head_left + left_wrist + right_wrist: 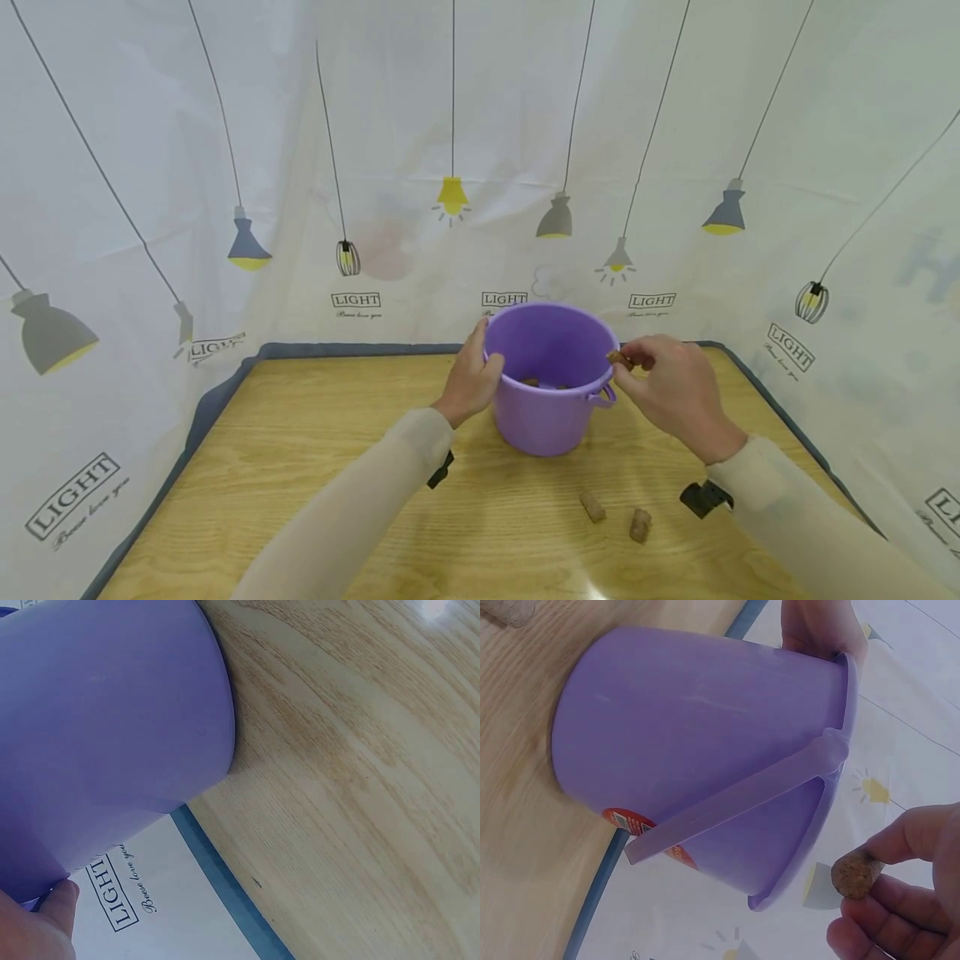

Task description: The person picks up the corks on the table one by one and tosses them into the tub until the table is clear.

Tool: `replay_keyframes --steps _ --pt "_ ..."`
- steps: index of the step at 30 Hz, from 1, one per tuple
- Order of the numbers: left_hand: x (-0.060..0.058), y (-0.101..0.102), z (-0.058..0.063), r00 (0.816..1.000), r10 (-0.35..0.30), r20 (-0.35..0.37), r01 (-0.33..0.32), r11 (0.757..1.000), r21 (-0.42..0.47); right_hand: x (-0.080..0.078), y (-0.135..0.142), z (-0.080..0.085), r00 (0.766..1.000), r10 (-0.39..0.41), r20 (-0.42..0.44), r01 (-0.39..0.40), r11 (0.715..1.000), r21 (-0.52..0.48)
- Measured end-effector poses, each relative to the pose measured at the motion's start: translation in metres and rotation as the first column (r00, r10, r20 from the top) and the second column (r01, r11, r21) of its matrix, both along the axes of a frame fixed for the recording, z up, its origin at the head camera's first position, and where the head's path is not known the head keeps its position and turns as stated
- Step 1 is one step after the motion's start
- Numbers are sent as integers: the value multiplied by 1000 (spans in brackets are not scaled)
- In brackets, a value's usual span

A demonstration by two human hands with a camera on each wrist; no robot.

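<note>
A purple bucket (546,421) stands upright on the wooden table, its handle (735,796) hanging down on the right side. My left hand (472,379) grips the bucket's left rim. Just beyond the right rim, my right hand (671,387) pinches a brown cork (857,874) between thumb and fingers. A few corks (531,382) show on the bucket's floor, the rest of which is hidden by the front wall. Two more corks, one lying slantwise (592,506) and one nearly upright in the view (641,526), are on the table in front of the bucket.
The wooden table (337,467) has a dark blue border (360,349) along its back and sides. White cloth walls (420,275) printed with lamps rise behind it and on both sides. A red label (626,820) is on the bucket's wall.
</note>
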State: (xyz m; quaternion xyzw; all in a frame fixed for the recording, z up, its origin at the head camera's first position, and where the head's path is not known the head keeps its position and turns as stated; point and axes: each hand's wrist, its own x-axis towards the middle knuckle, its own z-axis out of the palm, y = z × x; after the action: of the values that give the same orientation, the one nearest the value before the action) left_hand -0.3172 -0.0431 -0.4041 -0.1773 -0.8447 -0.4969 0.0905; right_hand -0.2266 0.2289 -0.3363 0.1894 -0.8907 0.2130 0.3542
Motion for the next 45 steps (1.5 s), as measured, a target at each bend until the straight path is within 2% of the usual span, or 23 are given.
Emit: replay_keyframes --steps 18,34,45 --pt "1 0 0 1000 3 -2 -3 1000 -10 -17 -19 8 998 63 -17 -62 998 15" --pt "1 -1 0 1000 1 -29 -1 1000 -2 -30 -36 5 996 43 83 -46 998 44" --pt "1 0 0 1000 9 -5 -9 1000 -25 -34 -42 1 983 14 181 -26 998 63"
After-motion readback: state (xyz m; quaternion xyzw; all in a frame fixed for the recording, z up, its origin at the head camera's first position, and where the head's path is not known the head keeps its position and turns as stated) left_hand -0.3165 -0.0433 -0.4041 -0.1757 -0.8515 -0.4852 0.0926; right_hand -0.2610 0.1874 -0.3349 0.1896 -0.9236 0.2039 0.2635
